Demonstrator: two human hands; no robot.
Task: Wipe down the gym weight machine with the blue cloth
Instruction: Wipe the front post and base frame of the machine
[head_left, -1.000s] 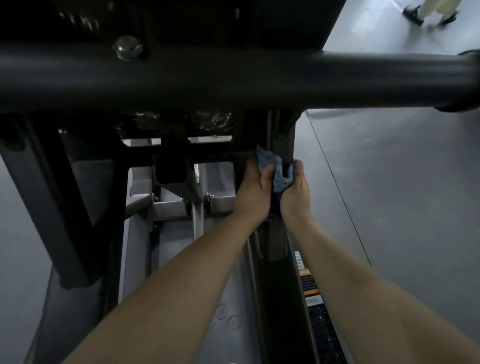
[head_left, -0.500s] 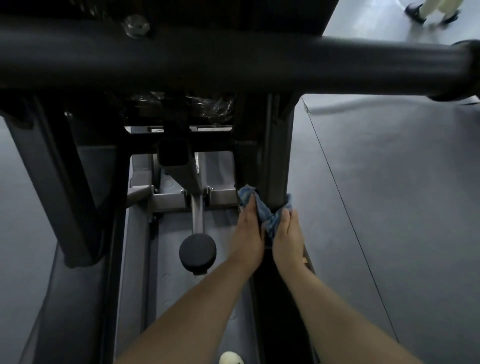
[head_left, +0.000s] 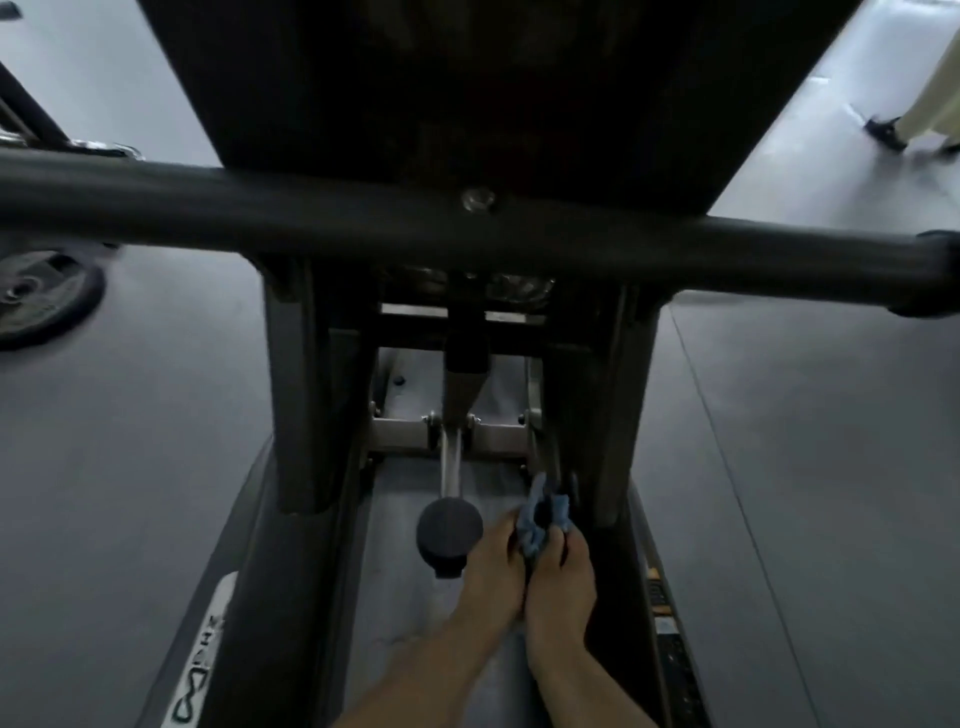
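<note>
Your left hand and right hand, both clamped on the cloth wrapped round the right post, have slid down to its foot beside the knob, so this post's wipe looks nearly finished.

gym floor | dark rubber flooring | black-framed weight machine with padded crossbar | weight plate lying at left
</note>
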